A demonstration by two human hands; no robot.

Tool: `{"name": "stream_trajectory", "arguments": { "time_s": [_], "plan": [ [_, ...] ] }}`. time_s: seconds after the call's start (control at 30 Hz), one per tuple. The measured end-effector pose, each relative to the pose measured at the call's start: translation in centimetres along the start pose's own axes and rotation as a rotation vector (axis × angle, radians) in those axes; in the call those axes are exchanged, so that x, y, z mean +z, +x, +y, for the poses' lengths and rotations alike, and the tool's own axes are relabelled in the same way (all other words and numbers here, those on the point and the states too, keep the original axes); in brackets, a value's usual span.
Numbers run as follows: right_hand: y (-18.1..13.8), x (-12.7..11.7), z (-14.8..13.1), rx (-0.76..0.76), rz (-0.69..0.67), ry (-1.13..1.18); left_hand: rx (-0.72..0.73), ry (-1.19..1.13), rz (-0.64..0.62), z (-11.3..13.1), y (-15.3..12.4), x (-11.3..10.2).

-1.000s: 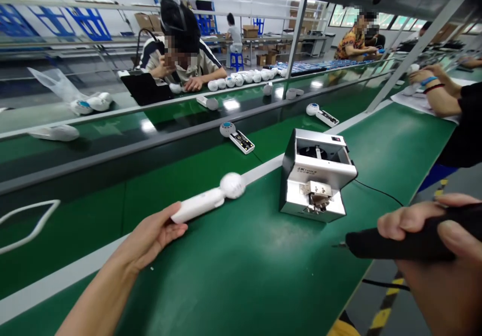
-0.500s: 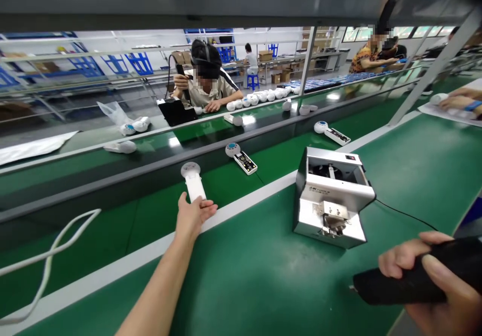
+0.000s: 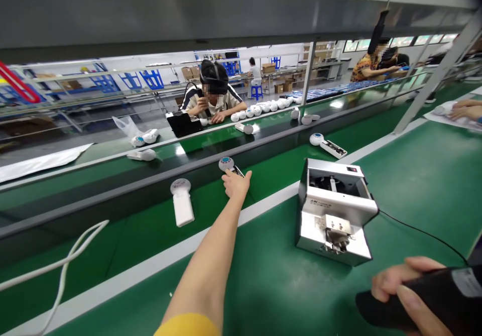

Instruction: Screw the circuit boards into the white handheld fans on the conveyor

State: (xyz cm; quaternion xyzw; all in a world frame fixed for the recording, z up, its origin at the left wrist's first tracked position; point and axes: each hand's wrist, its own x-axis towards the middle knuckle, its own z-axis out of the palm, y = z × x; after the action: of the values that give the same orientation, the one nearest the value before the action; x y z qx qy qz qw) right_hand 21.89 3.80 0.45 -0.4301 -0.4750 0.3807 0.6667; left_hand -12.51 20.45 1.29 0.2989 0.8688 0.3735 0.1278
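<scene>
My left hand (image 3: 236,184) reaches over the belt to a white handheld device (image 3: 226,163) with a round head, blue buttons and a bare circuit board. The thumb stands apart from the fingers, which lie over the device's body and hide much of it; I cannot tell how firmly they touch. Left of it, another white device (image 3: 183,208) lies face down on the belt. My right hand (image 3: 406,291), at the lower right, is wrapped round a black electric screwdriver (image 3: 433,301) pointing left above the green bench.
A silver screw feeder (image 3: 335,213) stands on the green bench (image 3: 263,275), its cord trailing right. Beyond it lies a third open device (image 3: 333,148). A white cable (image 3: 62,263) loops at left. Across the line a co-worker (image 3: 214,95) works beside a row of white parts (image 3: 265,107).
My left hand has left the face-down white device and moved right and forward to the open one. The face-down device now lies further left. My right hand keeps the screwdriver, slightly lower.
</scene>
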Motion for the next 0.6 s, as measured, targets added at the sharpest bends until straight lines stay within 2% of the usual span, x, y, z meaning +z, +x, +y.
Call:
{"name": "stream_trajectory", "arguments": {
  "time_s": [0.07,0.13,0.27,0.33,0.43,0.53,0.6],
  "plan": [
    [-0.3,-0.1,-0.1,0.008,-0.010,-0.021,-0.015,0.041,0.024,-0.2,0.5,0.0],
    [-0.7,-0.1,-0.5,0.009,0.004,-0.053,-0.007,0.061,0.007,-0.8,0.9,-0.9],
    [-1.5,0.6,-2.2,0.063,-0.037,-0.159,0.069,0.052,-0.106,-3.1,0.1,-4.6],
    [-1.5,1.0,-2.9,0.079,-0.076,-0.133,0.125,0.043,-0.148,-5.2,-1.8,-6.9],
    [-1.4,1.4,-3.3,0.096,-0.087,-0.030,0.211,0.041,-0.212,-9.4,-6.4,-9.9],
    [-1.1,1.5,-3.3,0.113,-0.109,0.033,0.449,0.043,-0.322,-13.7,-11.4,-11.6],
    [-0.8,1.6,-3.5,0.114,-0.113,0.060,0.611,0.052,-0.474,-15.5,-13.9,-11.8]
  ]
}}
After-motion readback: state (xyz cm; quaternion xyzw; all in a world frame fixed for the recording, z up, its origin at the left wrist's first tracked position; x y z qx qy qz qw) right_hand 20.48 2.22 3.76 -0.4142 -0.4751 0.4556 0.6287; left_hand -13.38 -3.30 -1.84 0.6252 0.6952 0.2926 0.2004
